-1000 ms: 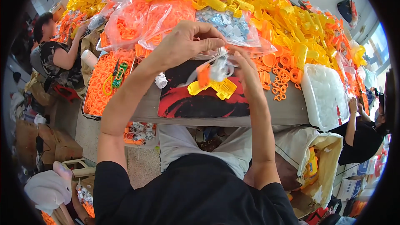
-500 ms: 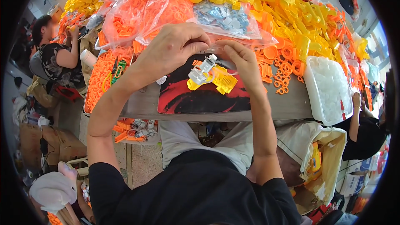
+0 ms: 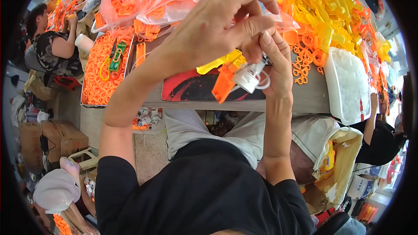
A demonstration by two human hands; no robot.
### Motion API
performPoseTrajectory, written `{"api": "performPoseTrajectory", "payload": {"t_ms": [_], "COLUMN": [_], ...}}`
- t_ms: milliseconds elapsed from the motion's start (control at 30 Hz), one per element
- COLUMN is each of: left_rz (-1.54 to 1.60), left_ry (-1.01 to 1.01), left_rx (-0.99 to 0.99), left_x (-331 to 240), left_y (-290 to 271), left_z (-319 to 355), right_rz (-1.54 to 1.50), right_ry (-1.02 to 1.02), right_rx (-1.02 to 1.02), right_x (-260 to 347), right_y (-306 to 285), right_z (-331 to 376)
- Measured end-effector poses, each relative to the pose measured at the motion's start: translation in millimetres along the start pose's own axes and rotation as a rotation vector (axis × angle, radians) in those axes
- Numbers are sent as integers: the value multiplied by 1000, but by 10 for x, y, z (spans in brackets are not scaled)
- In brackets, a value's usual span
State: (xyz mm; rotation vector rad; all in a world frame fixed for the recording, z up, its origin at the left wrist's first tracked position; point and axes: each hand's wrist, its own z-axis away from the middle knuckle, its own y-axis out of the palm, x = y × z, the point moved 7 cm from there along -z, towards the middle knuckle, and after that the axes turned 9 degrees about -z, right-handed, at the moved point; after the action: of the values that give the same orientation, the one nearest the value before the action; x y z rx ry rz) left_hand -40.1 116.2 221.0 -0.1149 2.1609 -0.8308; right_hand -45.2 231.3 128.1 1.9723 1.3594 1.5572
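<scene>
Closely, left hand [image 3: 220, 24] meets right hand [image 3: 279, 67], which grips a white-orange, rounded plastic assembly [image 3: 246, 80].

One held assembly [image 3: 247, 79], one mat [image 3: 187, 88]

Head-worn view — looking down (fisheye).

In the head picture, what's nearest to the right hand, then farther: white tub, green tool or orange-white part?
1. Orange-white part: just left of the right hand.
2. White tub: to the right.
3. Green tool: far left, on orange rings.
</scene>
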Motion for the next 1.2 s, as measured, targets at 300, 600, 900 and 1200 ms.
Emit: {"api": "performPoseTrajectory", "payload": {"t_ms": [300,600,900,1200], "left_rz": [-746,66,87,58], "left_ry": [-34,-538,-594,-520], "left_rx": [18,-288,-372,-364], "left_x": [2099,2310,2355,2276], "left_y": [839,533,576,564], "left_z": [689,1135,1259,1206], "right_rz": [444,1382,1240,1288], "right_ry": [48,351,314,345], "right_rx": [-328,121,36,30], "right_x": [742,-683,-987,-934], "right_y": [-765,-888,-978,-981], "right_z": [380,-179,-189,-176]}}
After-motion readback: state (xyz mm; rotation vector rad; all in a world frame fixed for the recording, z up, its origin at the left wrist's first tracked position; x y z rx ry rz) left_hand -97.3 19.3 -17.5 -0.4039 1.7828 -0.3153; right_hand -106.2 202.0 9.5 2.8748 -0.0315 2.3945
